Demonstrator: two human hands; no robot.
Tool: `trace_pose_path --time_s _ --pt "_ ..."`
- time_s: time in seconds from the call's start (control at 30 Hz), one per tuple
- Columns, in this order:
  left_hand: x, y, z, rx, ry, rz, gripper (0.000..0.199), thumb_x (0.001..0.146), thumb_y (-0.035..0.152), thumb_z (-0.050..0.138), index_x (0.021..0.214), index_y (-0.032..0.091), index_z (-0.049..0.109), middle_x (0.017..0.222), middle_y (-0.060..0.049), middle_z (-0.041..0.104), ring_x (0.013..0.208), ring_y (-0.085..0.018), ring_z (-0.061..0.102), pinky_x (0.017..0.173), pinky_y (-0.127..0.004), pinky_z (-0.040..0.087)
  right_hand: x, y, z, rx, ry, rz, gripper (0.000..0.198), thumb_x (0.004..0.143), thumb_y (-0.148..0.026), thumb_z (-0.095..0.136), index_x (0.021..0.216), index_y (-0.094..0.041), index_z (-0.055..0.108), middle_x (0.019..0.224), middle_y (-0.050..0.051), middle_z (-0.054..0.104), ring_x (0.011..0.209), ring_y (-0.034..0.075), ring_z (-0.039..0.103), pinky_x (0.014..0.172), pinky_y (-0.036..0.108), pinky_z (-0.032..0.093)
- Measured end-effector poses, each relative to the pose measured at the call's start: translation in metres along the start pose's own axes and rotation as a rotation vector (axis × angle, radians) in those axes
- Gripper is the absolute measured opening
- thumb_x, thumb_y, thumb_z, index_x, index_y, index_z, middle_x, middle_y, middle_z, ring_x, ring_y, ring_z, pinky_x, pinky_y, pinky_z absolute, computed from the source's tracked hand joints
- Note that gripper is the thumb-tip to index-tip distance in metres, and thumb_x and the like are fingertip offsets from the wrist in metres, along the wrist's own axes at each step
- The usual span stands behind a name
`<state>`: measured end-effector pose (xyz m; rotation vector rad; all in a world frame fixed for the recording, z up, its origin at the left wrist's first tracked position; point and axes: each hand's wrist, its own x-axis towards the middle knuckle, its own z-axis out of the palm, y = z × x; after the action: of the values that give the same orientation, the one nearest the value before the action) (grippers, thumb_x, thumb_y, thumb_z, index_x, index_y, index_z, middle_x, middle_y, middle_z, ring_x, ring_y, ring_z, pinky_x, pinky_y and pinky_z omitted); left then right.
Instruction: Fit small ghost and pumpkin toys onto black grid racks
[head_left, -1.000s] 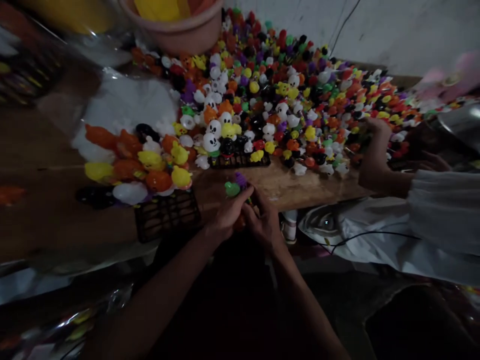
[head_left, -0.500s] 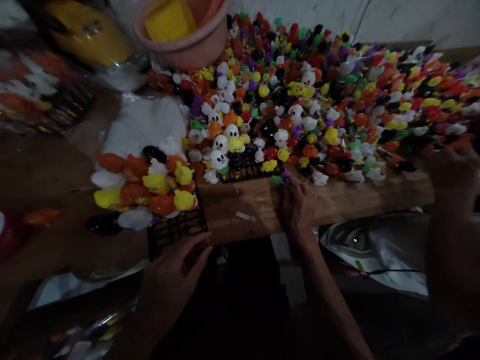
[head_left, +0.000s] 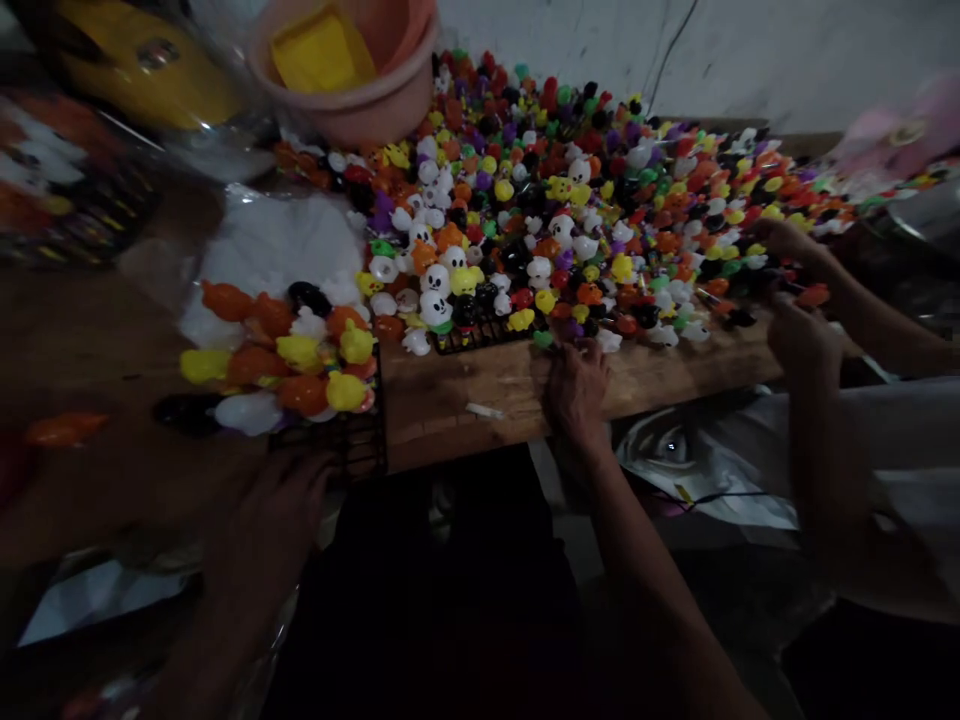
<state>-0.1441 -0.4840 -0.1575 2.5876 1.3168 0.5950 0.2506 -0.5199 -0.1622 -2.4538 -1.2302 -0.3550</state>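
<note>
At the near edge of the wooden table, my right hand reaches up to the front of a pile of small coloured toy figures. Its fingers are bent together beside a green figure; what lies under the fingertips is hidden. My left hand is in shadow, with its fingers stretched along the near side of a black grid rack. Orange, yellow, white and black figure heads stand crowded over this rack. A second black grid rack with skull-faced figures shows at the pile's front.
A pink basin holding a yellow container stands at the back. White plastic bags lie left of the pile. A small white strip rests on the table. At right, another person's hands work at the pile.
My left hand has moved left and down to the rack's near side. My right hand stays at the pile's front edge. The view has turned right, showing more of the other person's arms.
</note>
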Motion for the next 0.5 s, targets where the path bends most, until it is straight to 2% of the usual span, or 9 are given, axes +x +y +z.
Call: trace_pose_path --time_s 0.1,0.17,0.3,0.4,0.5 --pt "0.0 0.013 0.0 0.093 0.026 -0.078 0.04 0.103 0.036 0.037 0.114 0.021 0.073 0.118 -0.013 0.069 0.106 -0.029 0.067 0.091 -0.041 0.056 0.005 -0.001 -0.001 -0.013 -0.004 0.0 0.038 0.098 -0.025 0.043 0.118 -0.017 0.074 0.134 0.019 0.059 0.113 0.033 0.051 0.093 0.046 0.039" --pt "-0.001 0.023 0.002 0.123 -0.001 -0.118 0.039 0.103 0.036 0.04 0.118 0.021 0.072 0.123 -0.012 0.068 0.104 -0.027 0.068 0.086 -0.038 0.058 0.01 -0.001 0.001 -0.011 -0.011 0.002 0.038 0.097 -0.024 0.042 0.117 -0.017 0.074 0.134 0.019 0.06 0.113 0.033 0.052 0.095 0.048 0.039" --pt "-0.007 0.033 0.004 0.132 -0.077 -0.135 0.037 0.103 0.03 0.042 0.129 0.025 0.068 0.136 -0.011 0.063 0.109 -0.026 0.069 0.087 -0.037 0.06 0.018 0.0 0.007 0.009 -0.017 0.003 0.038 0.096 -0.026 0.043 0.115 -0.016 0.075 0.133 0.021 0.059 0.114 0.036 0.051 0.095 0.052 0.04" --pt "-0.015 0.038 0.002 0.145 -0.04 -0.063 0.036 0.103 0.031 0.045 0.131 0.022 0.066 0.137 -0.01 0.063 0.115 -0.027 0.067 0.089 -0.038 0.06 0.018 -0.002 0.005 0.005 -0.011 -0.024 0.038 0.097 -0.026 0.043 0.117 -0.016 0.074 0.134 0.022 0.058 0.115 0.036 0.051 0.095 0.051 0.039" --pt "-0.018 0.044 0.003 0.217 0.002 0.042 0.035 0.104 0.034 0.047 0.13 0.021 0.065 0.13 -0.012 0.067 0.112 -0.03 0.066 0.092 -0.042 0.058 0.012 -0.003 0.0 -0.019 -0.032 -0.027 0.038 0.098 -0.025 0.042 0.119 -0.017 0.073 0.135 0.02 0.06 0.113 0.034 0.052 0.094 0.047 0.039"
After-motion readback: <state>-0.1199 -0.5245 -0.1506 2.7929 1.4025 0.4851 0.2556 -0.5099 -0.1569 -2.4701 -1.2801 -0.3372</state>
